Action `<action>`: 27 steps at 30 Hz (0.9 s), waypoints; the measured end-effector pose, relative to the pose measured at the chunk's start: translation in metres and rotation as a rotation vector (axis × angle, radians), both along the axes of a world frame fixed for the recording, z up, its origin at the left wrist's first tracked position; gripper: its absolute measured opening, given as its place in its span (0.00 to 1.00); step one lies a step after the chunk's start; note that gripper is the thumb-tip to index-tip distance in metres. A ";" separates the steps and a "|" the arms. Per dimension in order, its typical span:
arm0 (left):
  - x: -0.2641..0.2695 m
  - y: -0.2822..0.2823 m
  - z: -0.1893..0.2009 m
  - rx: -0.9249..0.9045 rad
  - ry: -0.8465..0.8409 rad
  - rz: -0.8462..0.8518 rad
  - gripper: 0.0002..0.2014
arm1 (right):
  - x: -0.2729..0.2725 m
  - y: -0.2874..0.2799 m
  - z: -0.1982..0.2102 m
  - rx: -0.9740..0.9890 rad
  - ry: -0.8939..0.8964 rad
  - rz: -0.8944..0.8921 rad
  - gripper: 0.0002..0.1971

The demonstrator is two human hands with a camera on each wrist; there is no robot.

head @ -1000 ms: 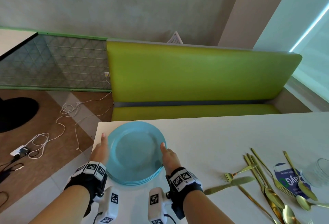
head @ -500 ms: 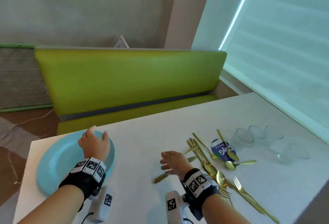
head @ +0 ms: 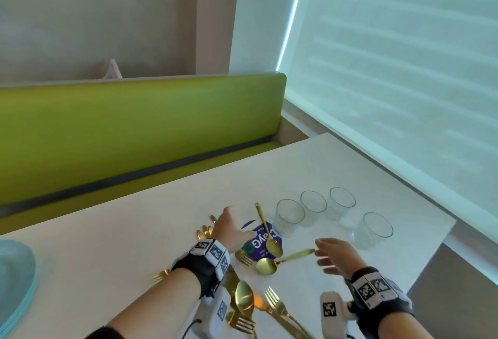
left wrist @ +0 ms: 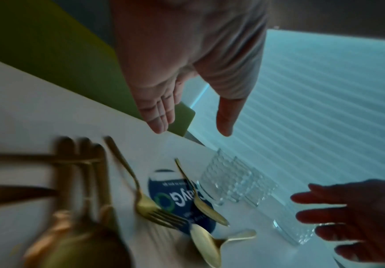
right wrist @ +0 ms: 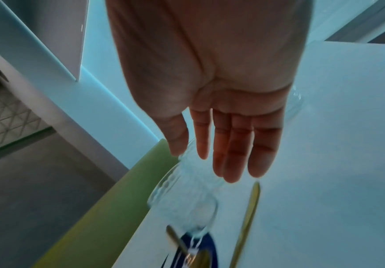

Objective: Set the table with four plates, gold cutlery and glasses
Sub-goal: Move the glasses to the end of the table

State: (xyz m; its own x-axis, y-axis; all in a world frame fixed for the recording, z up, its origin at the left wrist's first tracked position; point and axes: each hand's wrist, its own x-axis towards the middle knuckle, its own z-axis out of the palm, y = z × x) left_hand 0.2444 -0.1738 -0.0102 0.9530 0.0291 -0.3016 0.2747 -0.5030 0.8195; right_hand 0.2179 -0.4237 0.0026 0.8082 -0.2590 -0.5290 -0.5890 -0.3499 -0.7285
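gold cutlery [head: 249, 301] lies loose on the white table [head: 113, 233]: forks, spoons and knife handles in a crossed heap at the near edge, two spoons [head: 269, 255] beside it, one resting across a round blue printed coaster [head: 262, 241], the other with its bowl just off the coaster and its handle pointing right. four clear glasses [head: 314, 203] stand upright past the coaster, three in a row and the fourth glass [head: 373, 230] apart to the right, nearer the table's corner. a stack of pale blue plates [head: 16, 284] sits at the left edge of the head view, well apart from the cutlery.

left hand [head: 229, 229]: held over the heap and coaster, fingers straight, thumb spread, gripping nothing; the left wrist view shows it above the table, clear of the cutlery. right hand [head: 335, 256]: fingers extended and relaxed, empty, just past the spoon handle's tip and near the fourth glass.

surround: green upholstered bench [head: 140, 128] behind the table; lit window blind [head: 404, 69] at right.
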 end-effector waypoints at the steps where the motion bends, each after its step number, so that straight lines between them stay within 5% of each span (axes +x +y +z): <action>1: 0.007 -0.019 -0.005 0.005 0.022 -0.029 0.46 | 0.006 -0.015 -0.003 -0.015 -0.004 -0.010 0.05; 8: 0.042 -0.099 -0.037 -0.023 0.089 -0.069 0.56 | 0.041 -0.075 -0.028 -0.076 0.003 -0.046 0.12; 14: 0.058 -0.122 -0.055 -0.041 0.058 0.008 0.51 | 0.063 -0.080 -0.046 -0.102 -0.037 -0.064 0.18; 27: 0.067 -0.103 -0.050 -0.064 -0.068 0.074 0.39 | 0.105 -0.049 -0.075 -0.226 -0.193 0.077 0.49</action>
State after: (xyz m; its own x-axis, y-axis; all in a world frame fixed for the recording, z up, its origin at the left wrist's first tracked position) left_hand 0.3114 -0.2768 -0.0602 0.9673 0.0827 -0.2396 0.2515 -0.4294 0.8674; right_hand 0.3227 -0.4728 -0.0722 0.9098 -0.2867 -0.3000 -0.4129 -0.5539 -0.7230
